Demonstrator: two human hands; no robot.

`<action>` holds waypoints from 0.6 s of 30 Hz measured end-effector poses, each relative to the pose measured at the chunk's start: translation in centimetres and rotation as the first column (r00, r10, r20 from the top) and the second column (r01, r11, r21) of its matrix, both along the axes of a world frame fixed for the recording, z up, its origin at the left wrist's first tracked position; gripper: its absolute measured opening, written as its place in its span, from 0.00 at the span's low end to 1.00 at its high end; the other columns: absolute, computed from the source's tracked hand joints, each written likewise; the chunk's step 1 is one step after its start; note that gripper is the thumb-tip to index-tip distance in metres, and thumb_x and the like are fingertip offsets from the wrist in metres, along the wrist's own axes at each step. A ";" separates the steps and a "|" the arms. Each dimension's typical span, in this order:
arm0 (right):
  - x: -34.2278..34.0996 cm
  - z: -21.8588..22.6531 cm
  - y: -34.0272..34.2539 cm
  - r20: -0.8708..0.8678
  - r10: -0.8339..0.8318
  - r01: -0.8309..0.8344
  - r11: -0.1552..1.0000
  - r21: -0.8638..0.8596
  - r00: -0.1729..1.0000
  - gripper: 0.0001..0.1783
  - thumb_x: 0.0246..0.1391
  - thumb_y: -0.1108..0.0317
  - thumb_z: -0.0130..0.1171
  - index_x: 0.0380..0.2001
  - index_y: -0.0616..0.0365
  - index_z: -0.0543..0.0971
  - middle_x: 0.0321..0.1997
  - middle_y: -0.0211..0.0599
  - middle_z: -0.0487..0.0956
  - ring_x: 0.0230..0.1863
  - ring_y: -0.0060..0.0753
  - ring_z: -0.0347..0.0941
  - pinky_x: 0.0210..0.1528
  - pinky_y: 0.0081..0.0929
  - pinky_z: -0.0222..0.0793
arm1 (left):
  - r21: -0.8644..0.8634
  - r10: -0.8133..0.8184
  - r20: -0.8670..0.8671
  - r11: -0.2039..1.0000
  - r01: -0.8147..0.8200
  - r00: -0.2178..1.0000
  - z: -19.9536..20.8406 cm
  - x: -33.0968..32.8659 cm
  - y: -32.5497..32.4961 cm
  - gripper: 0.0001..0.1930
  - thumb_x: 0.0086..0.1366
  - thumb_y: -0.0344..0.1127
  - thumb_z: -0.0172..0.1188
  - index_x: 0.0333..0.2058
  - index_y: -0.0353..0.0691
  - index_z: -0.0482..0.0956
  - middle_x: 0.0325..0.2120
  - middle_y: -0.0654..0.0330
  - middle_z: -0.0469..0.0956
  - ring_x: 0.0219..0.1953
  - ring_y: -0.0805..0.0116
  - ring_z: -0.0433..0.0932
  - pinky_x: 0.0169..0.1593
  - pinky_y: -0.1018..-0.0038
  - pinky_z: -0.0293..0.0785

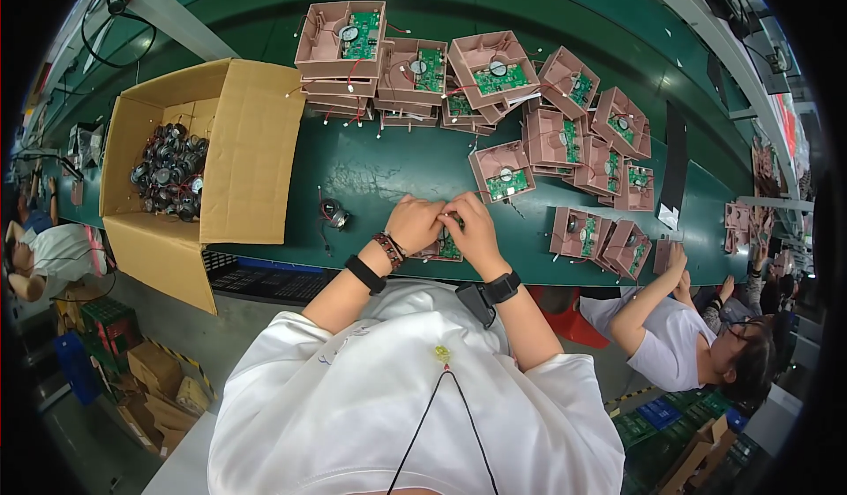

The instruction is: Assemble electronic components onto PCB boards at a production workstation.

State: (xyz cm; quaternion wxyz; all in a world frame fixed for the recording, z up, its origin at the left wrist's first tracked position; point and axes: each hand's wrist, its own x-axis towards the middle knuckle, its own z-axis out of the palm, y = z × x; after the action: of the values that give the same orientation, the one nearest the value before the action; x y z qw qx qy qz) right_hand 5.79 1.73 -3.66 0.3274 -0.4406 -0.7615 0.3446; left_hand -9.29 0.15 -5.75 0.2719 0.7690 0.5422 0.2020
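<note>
Head view: left hand (pixel 416 224) and right hand (pixel 471 230) meet, fingertips narrowly pinched, contents indiscernible; pink housing (pixel 431 254) with green circuit board (pixel 451 248) beneath the fingers, wired speaker (pixel 333 213) to their left.

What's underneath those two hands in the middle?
Beneath the left hand and right hand, part of a pinkish-brown housing shows, with some green circuit board inside. The hands cover the rest, so anything else in there can't be seen.

You're in a factory assembly area: long green table (pixel 388 164), circuit-board housings (pixel 415 70) stacked upper centre, co-worker (pixel 662 345) lower right.
</note>
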 end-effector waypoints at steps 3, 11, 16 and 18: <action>0.4 -0.5 0.2 -0.063 -0.016 0.010 0.995 -0.102 0.998 0.08 0.43 0.73 0.60 0.26 0.61 0.72 0.28 0.34 0.68 0.30 0.34 0.69 0.33 0.27 0.65 | -0.066 0.084 0.250 0.995 -0.069 0.965 0.7 0.3 -0.2 0.08 0.57 0.39 0.51 0.29 0.43 0.73 0.27 0.61 0.75 0.31 0.60 0.74 0.39 0.66 0.63; 1.4 -1.5 0.3 -0.484 -0.299 -0.226 0.609 -0.760 0.822 0.05 0.52 0.75 0.54 0.33 0.63 0.70 0.32 0.32 0.73 0.33 0.21 0.70 0.36 0.18 0.65 | -0.076 0.139 0.328 0.990 -0.120 0.935 -0.7 -0.2 -0.8 0.08 0.58 0.40 0.53 0.27 0.43 0.74 0.24 0.64 0.72 0.33 0.63 0.71 0.40 0.69 0.59; 1.7 -2.3 0.0 -0.463 -0.217 -0.250 0.612 -0.750 0.859 0.07 0.53 0.75 0.53 0.36 0.64 0.70 0.34 0.32 0.74 0.36 0.21 0.70 0.39 0.18 0.65 | -0.104 0.175 0.248 0.983 -0.153 0.953 -0.6 -0.5 -1.2 0.08 0.58 0.40 0.54 0.26 0.43 0.74 0.24 0.64 0.72 0.32 0.63 0.70 0.41 0.69 0.58; 1.8 -2.8 -0.2 -0.445 -0.181 -0.233 0.649 -0.724 0.877 0.08 0.53 0.76 0.53 0.37 0.64 0.70 0.34 0.32 0.74 0.37 0.22 0.71 0.40 0.18 0.66 | -0.048 0.177 0.190 0.984 -0.171 0.966 -0.6 -0.4 -1.2 0.09 0.58 0.41 0.53 0.25 0.44 0.75 0.24 0.66 0.73 0.32 0.64 0.70 0.41 0.69 0.58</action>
State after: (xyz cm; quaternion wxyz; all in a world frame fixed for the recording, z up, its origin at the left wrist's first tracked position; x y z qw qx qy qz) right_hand 7.56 1.57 -6.44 0.2848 -0.4253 -0.4469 0.7337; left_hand -9.71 -1.01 -6.36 0.3165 0.6907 0.5816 0.2905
